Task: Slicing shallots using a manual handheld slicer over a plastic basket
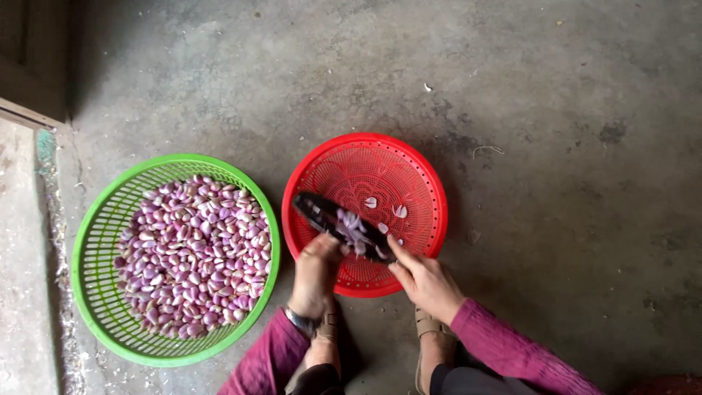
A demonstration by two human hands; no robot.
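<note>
left hand [316, 272] and right hand [424, 281] both grip a dark tray [342, 227], tilted over the red basket [420, 172]. peels [352, 227] lie on the tray, a few cloves [386, 212] in the red basket. green basket [99, 241] full of cloves sits just left, on the floor [556, 110].

light: soft, even daylight | shadows: faint, dim top-left corner | hands slightly motion-blurred
</note>
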